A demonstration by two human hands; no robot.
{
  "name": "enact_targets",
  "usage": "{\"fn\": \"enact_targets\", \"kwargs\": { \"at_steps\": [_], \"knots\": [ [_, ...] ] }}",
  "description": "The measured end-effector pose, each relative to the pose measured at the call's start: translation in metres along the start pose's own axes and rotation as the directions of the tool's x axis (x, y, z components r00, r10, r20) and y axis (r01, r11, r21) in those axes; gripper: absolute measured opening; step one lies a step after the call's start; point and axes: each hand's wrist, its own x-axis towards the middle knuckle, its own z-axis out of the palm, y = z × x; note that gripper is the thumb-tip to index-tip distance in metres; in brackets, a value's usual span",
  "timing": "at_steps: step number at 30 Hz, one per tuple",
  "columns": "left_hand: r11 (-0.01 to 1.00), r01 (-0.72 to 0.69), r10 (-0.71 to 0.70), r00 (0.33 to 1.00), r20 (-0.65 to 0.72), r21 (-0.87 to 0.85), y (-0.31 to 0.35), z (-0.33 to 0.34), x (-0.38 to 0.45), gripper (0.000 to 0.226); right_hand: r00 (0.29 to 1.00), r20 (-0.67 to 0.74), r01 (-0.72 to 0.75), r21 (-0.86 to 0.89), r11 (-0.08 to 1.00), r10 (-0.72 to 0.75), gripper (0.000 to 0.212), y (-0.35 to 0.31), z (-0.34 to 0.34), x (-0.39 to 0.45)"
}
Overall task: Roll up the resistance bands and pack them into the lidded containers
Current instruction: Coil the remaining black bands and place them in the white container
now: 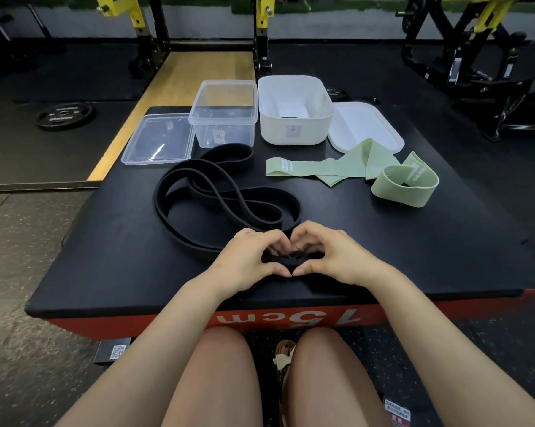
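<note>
Gym floor with dark rubber matting, yellow-and-black rack frames at the rear, and a wooden lifting platform [195, 78] beyond a low black-topped box with red sides, serving here as the desk [383, 241]. A weight plate [65, 116] lies on the floor to the left.

Hands: the left hand [250, 257] and right hand [331, 254] meet at the near edge of the desk, forearms reaching in from the bottom of the view over bare knees. Fingers of both are curled inward, thumbs nearly tip to tip, and each grip is closed around a small rolled-up end of the black resistance band [216, 192] — the coil sits between the two palms, partly hidden by the fingers. The rest of this band trails away in loose overlapping loops across the middle of the desk, its far loop lying just in front of the clear container.

Other objects: the clear container [224, 118] stands open at the far left of the desk, its clear lid [158, 140] flat beside it on the left. The white container [295, 110] stands open just to the right, with the white lid [364, 124] lying to its right. A green resistance band [346, 167] lies unrolled in front of the white container and lid — one end flat, the other standing in a loop at the right, overlapping the lid's near edge.
</note>
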Motion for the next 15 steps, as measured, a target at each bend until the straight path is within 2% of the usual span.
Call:
{"fn": "enact_targets", "kwargs": {
  "at_steps": [5,9,13,15],
  "knots": [
    [0.996,-0.044,0.057,0.983,-0.172,0.082,0.005,0.01,-0.008,0.031,0.999,-0.047,-0.003,-0.085,0.996,-0.001,0.038,0.0,0.003,-0.004],
    [0.967,-0.157,0.204,0.949,-0.242,0.2,0.002,0.017,-0.011,0.022,0.994,-0.109,-0.018,-0.152,0.988,0.001,0.029,-0.003,0.011,-0.013],
    [0.968,-0.117,0.183,0.934,-0.306,0.222,0.001,0.027,-0.015,0.019,0.957,-0.288,0.001,-0.081,0.997,-0.025,0.03,0.002,0.021,-0.025],
    [0.979,-0.068,0.134,0.926,-0.352,0.193,0.003,0.035,-0.02,0.019,0.95,-0.31,-0.006,-0.103,0.995,-0.026,0.03,0.004,0.026,-0.027]
  ]
}}
